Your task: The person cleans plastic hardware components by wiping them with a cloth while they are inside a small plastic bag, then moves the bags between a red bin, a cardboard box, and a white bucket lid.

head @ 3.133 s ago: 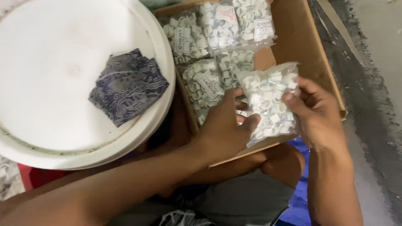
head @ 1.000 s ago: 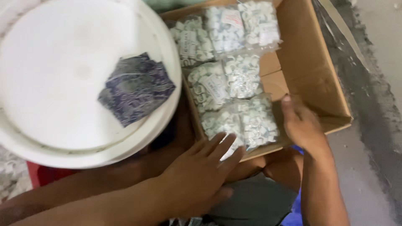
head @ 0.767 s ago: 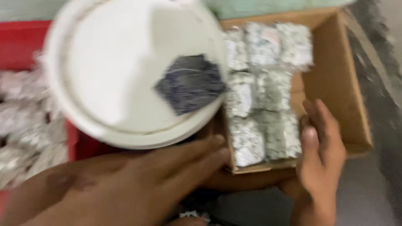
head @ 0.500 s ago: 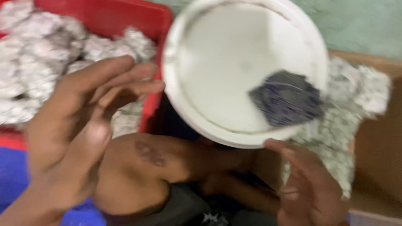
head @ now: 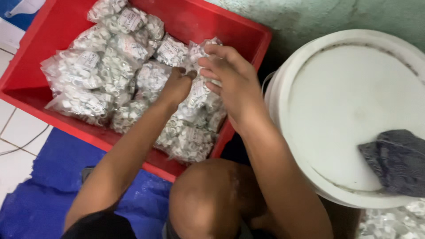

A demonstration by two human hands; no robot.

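Observation:
A red plastic crate [head: 57,26] holds several clear bags of small white parts [head: 102,66]. Both my hands are inside it at its right side. My left hand [head: 177,86] is closed on the edge of one clear bag [head: 197,95] in the pile. My right hand [head: 230,79] rests on top of the same bag with its fingers curled over it. My bare knee [head: 208,199] sits just below the crate's near wall.
A large white bucket lid [head: 354,110] stands to the right, with a dark patterned cloth [head: 396,161] lying on it. More bagged parts [head: 394,223] show at the bottom right corner. A blue tarp [head: 40,194] covers the floor under the crate, beside white tiles [head: 15,128].
The view has swung left from the cardboard box of bags to the red crate. Both hands left the box and now reach into the crate onto a bag.

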